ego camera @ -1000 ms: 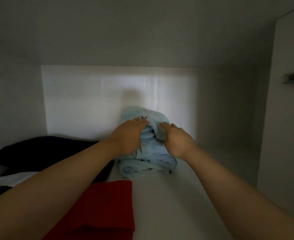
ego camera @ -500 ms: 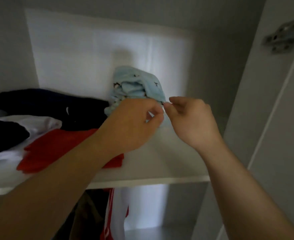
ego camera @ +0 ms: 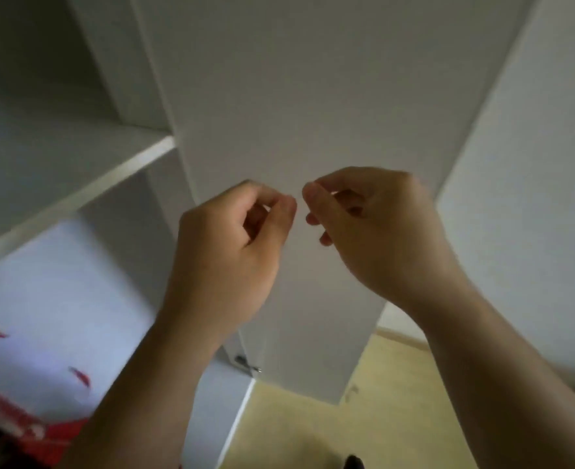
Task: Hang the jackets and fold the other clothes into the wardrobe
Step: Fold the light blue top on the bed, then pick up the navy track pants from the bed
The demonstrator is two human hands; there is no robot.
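Since half second ago: both hands pulled back out of wardrobe, blue bundle and shelf stack gone from view. Head view: left hand [ego camera: 231, 245] and right hand [ego camera: 377, 228] raised side by side, fingertips nearly meeting, fingers curled into pinch, nothing visible between them. Behind hands: white wardrobe door [ego camera: 299, 106], open air around both. Left of left hand: shelf edge [ego camera: 86, 191]. Below-left: blurred red-and-white clothing [ego camera: 18, 424] in lower compartment. Below hands: yellow floor [ego camera: 313, 428].
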